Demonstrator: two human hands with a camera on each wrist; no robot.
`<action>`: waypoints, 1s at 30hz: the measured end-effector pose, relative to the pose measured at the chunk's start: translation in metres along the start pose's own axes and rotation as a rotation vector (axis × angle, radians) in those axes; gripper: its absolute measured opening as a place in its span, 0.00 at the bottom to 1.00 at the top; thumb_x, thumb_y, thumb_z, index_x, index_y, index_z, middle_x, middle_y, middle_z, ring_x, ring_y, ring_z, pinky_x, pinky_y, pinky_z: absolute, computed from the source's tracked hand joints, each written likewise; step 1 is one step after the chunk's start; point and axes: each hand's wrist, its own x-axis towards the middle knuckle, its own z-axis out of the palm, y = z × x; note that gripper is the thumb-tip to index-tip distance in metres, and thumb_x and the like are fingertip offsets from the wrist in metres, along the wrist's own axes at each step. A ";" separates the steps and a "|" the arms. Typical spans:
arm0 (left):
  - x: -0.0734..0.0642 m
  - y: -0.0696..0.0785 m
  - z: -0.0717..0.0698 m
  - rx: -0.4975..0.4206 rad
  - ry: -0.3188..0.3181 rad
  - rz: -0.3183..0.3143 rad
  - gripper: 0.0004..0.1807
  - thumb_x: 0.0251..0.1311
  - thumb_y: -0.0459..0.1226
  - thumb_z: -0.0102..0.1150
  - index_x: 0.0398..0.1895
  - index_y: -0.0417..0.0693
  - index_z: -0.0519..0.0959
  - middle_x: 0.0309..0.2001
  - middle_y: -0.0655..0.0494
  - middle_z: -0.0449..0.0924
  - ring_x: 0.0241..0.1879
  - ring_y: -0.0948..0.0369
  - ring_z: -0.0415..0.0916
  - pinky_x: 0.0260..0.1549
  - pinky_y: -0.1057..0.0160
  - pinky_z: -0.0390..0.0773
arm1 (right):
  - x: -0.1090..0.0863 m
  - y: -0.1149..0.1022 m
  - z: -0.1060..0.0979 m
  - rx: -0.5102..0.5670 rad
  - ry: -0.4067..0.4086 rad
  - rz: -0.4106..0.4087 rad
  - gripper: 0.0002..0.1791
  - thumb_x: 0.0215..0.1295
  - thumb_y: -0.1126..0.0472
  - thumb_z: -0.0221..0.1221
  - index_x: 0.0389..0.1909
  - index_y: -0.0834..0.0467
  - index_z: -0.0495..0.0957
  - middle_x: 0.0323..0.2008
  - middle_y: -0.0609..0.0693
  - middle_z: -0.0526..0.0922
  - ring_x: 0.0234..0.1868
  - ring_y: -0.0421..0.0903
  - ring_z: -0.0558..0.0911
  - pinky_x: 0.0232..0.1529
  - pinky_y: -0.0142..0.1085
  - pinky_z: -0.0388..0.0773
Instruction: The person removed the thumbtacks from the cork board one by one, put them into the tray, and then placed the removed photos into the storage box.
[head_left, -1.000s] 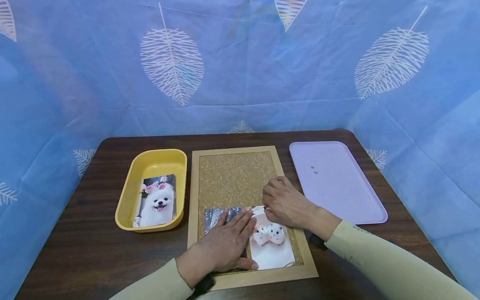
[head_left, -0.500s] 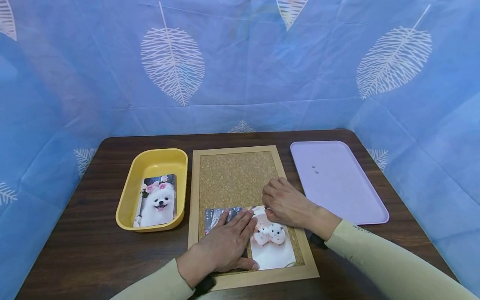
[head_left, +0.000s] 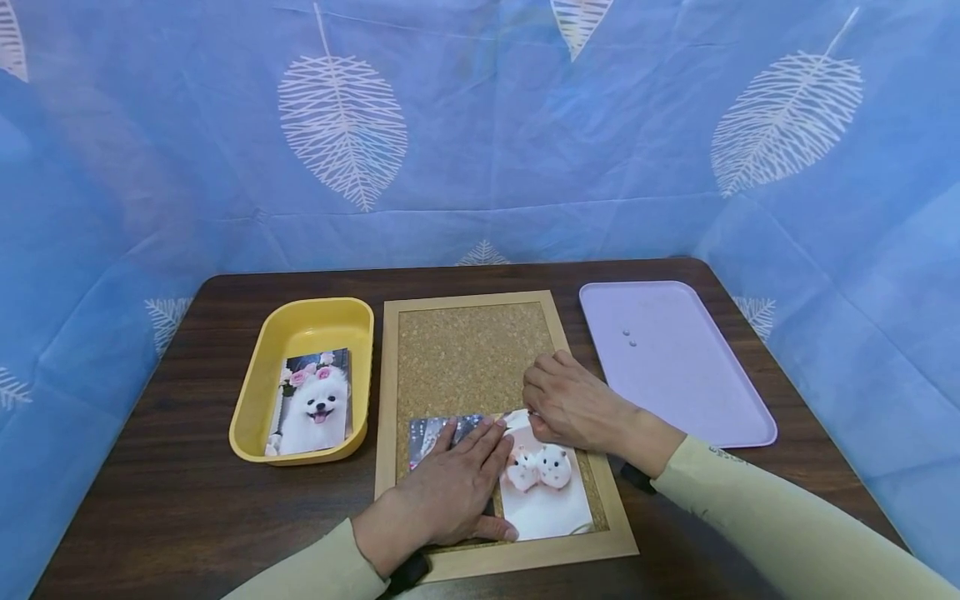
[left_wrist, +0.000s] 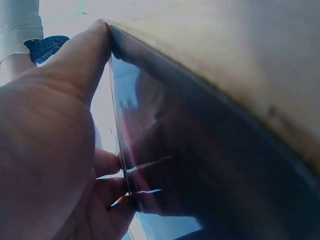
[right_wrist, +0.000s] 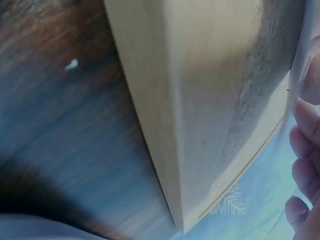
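From the head view, I see the left hand (head_left: 450,483) spread with straight fingers over the dark photo (head_left: 422,433) and the left edge of the white-animal photo (head_left: 546,510), both on the corkboard (head_left: 472,350). The right hand (head_left: 572,406) curls at that second photo's top edge. At the left wrist, thumb and fingers stand apart along glossy dark paper. At the right wrist, fingertips bend beside pale paper; whether they pinch anything, I can't tell.
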 end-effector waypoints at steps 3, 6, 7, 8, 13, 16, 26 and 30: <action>0.000 0.000 0.000 0.001 0.000 0.000 0.59 0.62 0.78 0.47 0.86 0.50 0.54 0.86 0.52 0.47 0.85 0.54 0.45 0.79 0.38 0.55 | 0.000 0.002 -0.001 0.018 -0.004 0.017 0.08 0.65 0.54 0.62 0.30 0.52 0.78 0.38 0.47 0.81 0.43 0.49 0.73 0.45 0.42 0.68; 0.000 0.000 0.000 0.011 0.001 0.001 0.59 0.62 0.78 0.46 0.86 0.50 0.54 0.86 0.51 0.47 0.85 0.54 0.45 0.79 0.38 0.55 | -0.001 0.005 -0.004 0.043 -0.001 0.040 0.07 0.65 0.54 0.62 0.30 0.52 0.79 0.38 0.47 0.81 0.43 0.49 0.73 0.45 0.43 0.68; 0.000 0.000 0.000 0.014 0.001 0.001 0.59 0.62 0.78 0.46 0.86 0.50 0.54 0.86 0.51 0.46 0.85 0.54 0.45 0.79 0.38 0.55 | -0.002 0.007 -0.006 0.052 0.004 0.048 0.07 0.66 0.55 0.62 0.30 0.51 0.79 0.38 0.47 0.81 0.43 0.49 0.73 0.45 0.43 0.67; 0.000 0.000 0.000 0.017 0.000 0.001 0.60 0.62 0.78 0.46 0.86 0.50 0.53 0.86 0.51 0.46 0.85 0.54 0.44 0.79 0.38 0.55 | -0.002 0.009 -0.007 0.055 0.011 0.055 0.07 0.66 0.55 0.62 0.30 0.51 0.79 0.38 0.47 0.81 0.43 0.49 0.73 0.45 0.43 0.67; 0.000 0.000 0.000 0.010 -0.004 -0.005 0.60 0.61 0.78 0.47 0.86 0.51 0.53 0.86 0.52 0.46 0.86 0.55 0.44 0.79 0.38 0.55 | -0.006 0.020 -0.014 0.058 0.071 0.078 0.06 0.64 0.56 0.62 0.29 0.52 0.78 0.36 0.47 0.80 0.42 0.50 0.73 0.44 0.44 0.66; 0.000 0.000 0.000 -0.004 -0.004 -0.006 0.60 0.61 0.78 0.48 0.86 0.51 0.53 0.87 0.52 0.46 0.86 0.55 0.43 0.80 0.38 0.54 | -0.012 0.032 -0.017 0.060 0.112 0.097 0.06 0.63 0.57 0.62 0.28 0.53 0.79 0.36 0.49 0.80 0.41 0.51 0.73 0.43 0.44 0.66; 0.000 0.000 0.000 -0.036 -0.002 -0.004 0.60 0.61 0.77 0.50 0.86 0.51 0.53 0.87 0.52 0.45 0.86 0.55 0.42 0.80 0.37 0.53 | -0.058 0.099 -0.020 0.048 0.085 0.294 0.04 0.55 0.61 0.68 0.28 0.56 0.82 0.32 0.51 0.80 0.38 0.54 0.73 0.38 0.47 0.64; 0.000 0.000 0.001 -0.031 0.000 -0.005 0.60 0.61 0.77 0.50 0.86 0.51 0.53 0.87 0.52 0.45 0.86 0.55 0.42 0.80 0.37 0.54 | -0.077 0.123 -0.014 0.108 -0.055 0.474 0.04 0.57 0.60 0.68 0.28 0.56 0.84 0.33 0.51 0.82 0.39 0.54 0.73 0.41 0.51 0.68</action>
